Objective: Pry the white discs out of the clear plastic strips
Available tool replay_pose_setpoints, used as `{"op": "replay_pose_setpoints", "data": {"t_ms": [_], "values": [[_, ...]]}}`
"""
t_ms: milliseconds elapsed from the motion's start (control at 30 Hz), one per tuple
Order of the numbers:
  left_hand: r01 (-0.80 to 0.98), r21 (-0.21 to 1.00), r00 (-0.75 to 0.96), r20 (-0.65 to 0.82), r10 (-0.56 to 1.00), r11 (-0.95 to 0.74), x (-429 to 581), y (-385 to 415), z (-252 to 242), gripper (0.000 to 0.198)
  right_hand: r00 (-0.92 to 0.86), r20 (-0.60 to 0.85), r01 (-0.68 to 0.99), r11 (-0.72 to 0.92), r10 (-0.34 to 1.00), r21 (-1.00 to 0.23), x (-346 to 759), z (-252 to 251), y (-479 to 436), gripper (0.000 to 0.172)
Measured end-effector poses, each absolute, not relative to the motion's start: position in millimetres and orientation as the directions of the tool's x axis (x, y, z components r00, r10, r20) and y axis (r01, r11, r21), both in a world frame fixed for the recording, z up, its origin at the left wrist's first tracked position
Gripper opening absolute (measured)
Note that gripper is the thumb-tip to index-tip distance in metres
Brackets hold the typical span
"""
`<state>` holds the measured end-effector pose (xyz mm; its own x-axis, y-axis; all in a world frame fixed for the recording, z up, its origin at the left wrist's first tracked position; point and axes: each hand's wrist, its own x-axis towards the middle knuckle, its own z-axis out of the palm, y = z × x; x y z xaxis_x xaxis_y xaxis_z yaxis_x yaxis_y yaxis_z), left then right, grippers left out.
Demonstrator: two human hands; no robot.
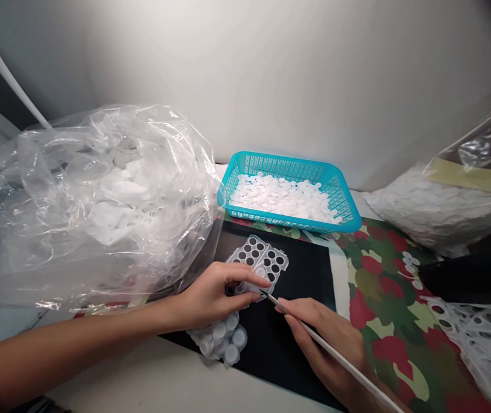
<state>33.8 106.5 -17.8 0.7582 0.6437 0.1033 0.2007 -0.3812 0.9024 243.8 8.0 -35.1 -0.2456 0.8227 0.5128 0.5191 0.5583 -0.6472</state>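
Observation:
My left hand pinches the near edge of a clear plastic tray with round wells lying on a black mat. My right hand grips a thin white stick like a pen. Its tip touches the tray right by my left fingertips. Under my left wrist lies a cluster of small white round caps. A turquoise basket heaped with small white discs stands behind the mat.
A big crumpled clear plastic bag of white plastic pieces fills the left side. Another bag of white discs lies at the right. A red and green camouflage cloth covers the table, with perforated white plastic sheet at the far right.

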Motion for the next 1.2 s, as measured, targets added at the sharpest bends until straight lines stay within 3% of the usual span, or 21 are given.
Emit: {"op": "replay_pose_setpoints", "data": {"t_ms": [367, 767, 1200], "values": [[0.143, 0.888, 0.801, 0.156, 0.578, -0.437, 35.7, 104.3, -17.1, 0.025, -0.314, 0.574, 0.571, 0.633, 0.757, -0.522, 238.6, -32.9, 11.7, 0.034], [0.2, 0.881, 0.78, 0.123, 0.614, -0.429, 35.1, 105.7, -15.5, 0.033, -0.095, 0.632, 0.615, 0.544, 0.769, -0.571, 247.4, -32.3, 7.9, 0.029], [0.204, 0.879, 0.787, 0.114, 0.606, -0.431, 34.7, 105.3, -14.7, 0.037, -0.113, 0.581, 0.597, 0.522, 0.806, -0.609, 246.8, -40.1, 8.1, 0.031]]}}
